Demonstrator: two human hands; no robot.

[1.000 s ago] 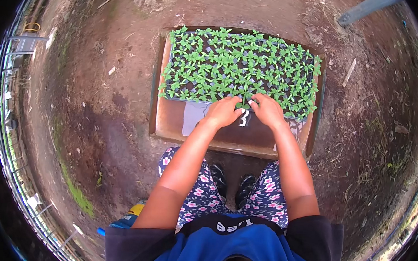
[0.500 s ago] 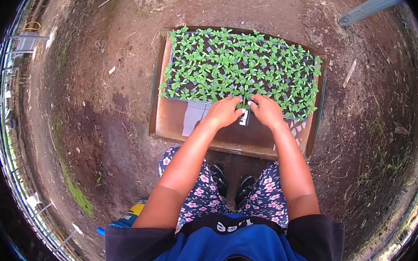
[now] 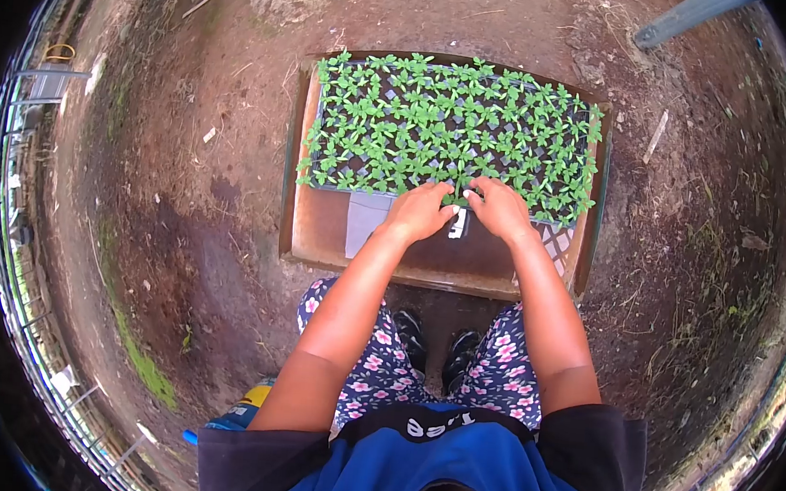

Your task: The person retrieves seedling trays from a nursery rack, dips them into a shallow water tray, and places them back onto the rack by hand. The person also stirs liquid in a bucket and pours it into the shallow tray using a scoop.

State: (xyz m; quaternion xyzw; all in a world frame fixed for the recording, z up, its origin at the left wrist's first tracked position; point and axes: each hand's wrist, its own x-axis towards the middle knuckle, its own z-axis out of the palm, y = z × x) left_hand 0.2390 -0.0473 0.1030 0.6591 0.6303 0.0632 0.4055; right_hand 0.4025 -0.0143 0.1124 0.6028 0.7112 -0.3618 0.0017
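A seedling tray (image 3: 357, 190) full of small green seedlings (image 3: 439, 125) sits in a shallow, brown-bottomed basin (image 3: 382, 270). My left hand (image 3: 421, 213) is at the middle of the tray's near edge, its fingers bent inward among the leaves. Facing it, my right hand (image 3: 501, 210) has its thumb and fingers curled at the same spot. A narrow gap with a few leaves separates the two hands. Whatever the fingertips pinch is too small and partly hidden to make out. Below the gap shows a small white patch (image 3: 457, 223).
Bare brown soil (image 3: 224, 168) surrounds the basin. A wooden post (image 3: 692, 22) stands at the far right, and a stick (image 3: 656, 137) lies on the ground. My shoes (image 3: 460, 357) are close to the basin's near side. A yellow-and-blue bag (image 3: 246, 408) is at lower left.
Both hands stay at the same place on the tray's near edge, with only very slight finger movement. The view has shifted a little.
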